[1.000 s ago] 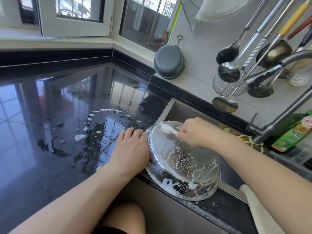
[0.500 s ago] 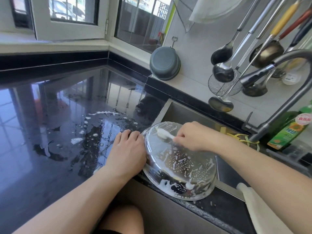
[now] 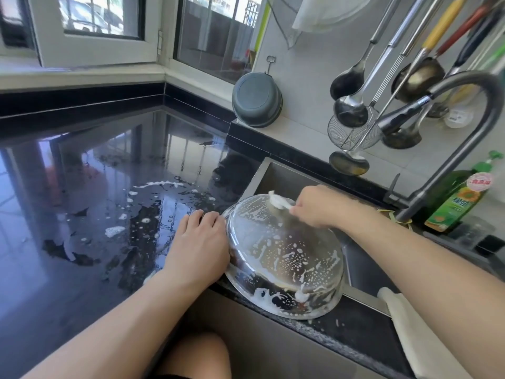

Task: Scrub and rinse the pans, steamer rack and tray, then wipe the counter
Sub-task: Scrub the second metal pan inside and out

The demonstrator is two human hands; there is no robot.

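Observation:
A shiny steel pan (image 3: pixel 284 255) lies upside down and tilted across the sink's front-left corner, its outside streaked with white suds. My left hand (image 3: pixel 199 244) grips its left rim and steadies it against the black counter (image 3: pixel 82 269). My right hand (image 3: pixel 318 206) holds a soapy white scrubber (image 3: pixel 278 201) pressed on the pan's upper far side. The sink basin (image 3: pixel 281 179) lies behind and below the pan.
Foam and water patches (image 3: pixel 153 212) cover the counter left of the sink. A grey faucet (image 3: pixel 464 143) arches over the right side, with a green detergent bottle (image 3: pixel 459 201) behind it. Ladles and a skimmer (image 3: pixel 352 132) hang on the wall; a grey bowl (image 3: pixel 257 99) leans there. A white cloth (image 3: pixel 415 332) drapes the front edge.
My right hand has slid the scrubber slightly back and forth over the pan's upper part. My left hand keeps its grip on the rim; the view shifted a little.

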